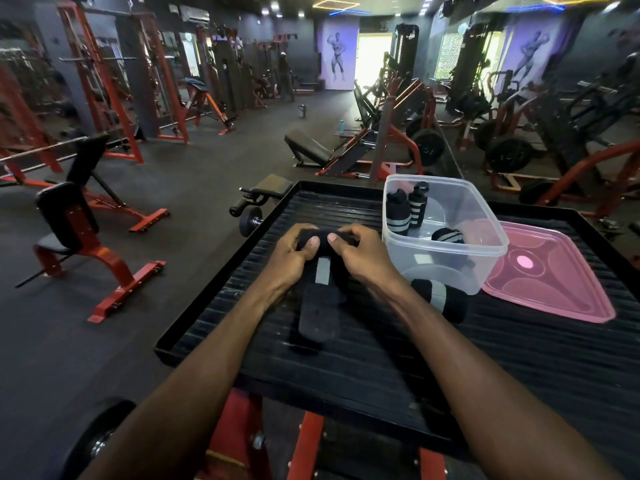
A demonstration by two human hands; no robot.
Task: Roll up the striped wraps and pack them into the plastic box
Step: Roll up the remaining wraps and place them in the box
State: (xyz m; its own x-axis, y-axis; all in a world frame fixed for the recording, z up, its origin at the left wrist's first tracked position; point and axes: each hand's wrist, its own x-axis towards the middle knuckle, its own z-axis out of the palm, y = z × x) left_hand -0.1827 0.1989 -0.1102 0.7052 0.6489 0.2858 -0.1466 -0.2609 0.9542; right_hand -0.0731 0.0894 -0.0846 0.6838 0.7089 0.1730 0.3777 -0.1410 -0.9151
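Rolling a wrap on the bench
Both hands (left, right) clamped on roll; soft, springy fabric, so pinch the roll's ends tight.

A black wrap with a grey stripe lies mid-tabletop, its far end rolled, its loose tail running toward the near edge. A clear plastic box, open, stands toward the far right; inside it, two rolled wraps stand upright and a third lies down. Another rolled wrap lies just beside the box's near wall.
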